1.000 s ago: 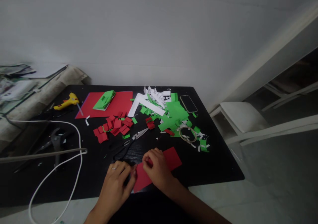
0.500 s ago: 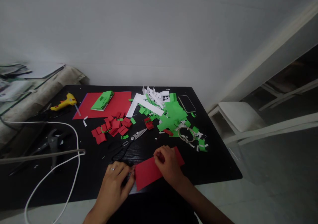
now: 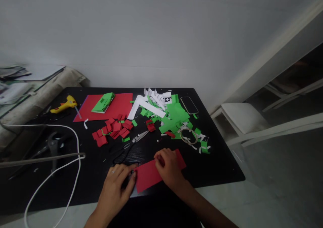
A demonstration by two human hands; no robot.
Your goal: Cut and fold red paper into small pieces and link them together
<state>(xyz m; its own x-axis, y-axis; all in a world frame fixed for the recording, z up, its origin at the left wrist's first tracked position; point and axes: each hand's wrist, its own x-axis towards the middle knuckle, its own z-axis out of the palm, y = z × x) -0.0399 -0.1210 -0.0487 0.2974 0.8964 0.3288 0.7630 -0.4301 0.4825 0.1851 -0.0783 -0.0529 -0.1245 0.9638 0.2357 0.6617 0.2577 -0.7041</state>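
Note:
A red paper strip [image 3: 148, 175] lies slantwise near the front edge of the black table. At its left end is my left hand [image 3: 116, 186], a ring on one finger. Its index finger and thumb are apart, their tips at the strip's edge. My right hand [image 3: 168, 167] rests over the strip's middle, fingers curled with thumb and fingertips at the upper edge; what lies under the palm is hidden. Just beyond my hands are scissors [image 3: 137, 138], blades slightly apart, and a pile of folded red paper pieces [image 3: 116, 127].
Green paper [image 3: 176, 115], white paper strips [image 3: 151, 107] and scraps cover the back right, with a ring [image 3: 188, 136] and a phone [image 3: 189, 105]. Back left are a yellow glue gun [image 3: 64, 105] and a red sheet [image 3: 84, 108] under folded green paper [image 3: 103, 102]. Pliers [image 3: 53, 147] and a white cable [image 3: 77, 140] lie left.
My left index finger has straightened toward the strip's upper left corner, and the gap to the thumb has widened. My right hand stays on the strip. The view has shifted slightly.

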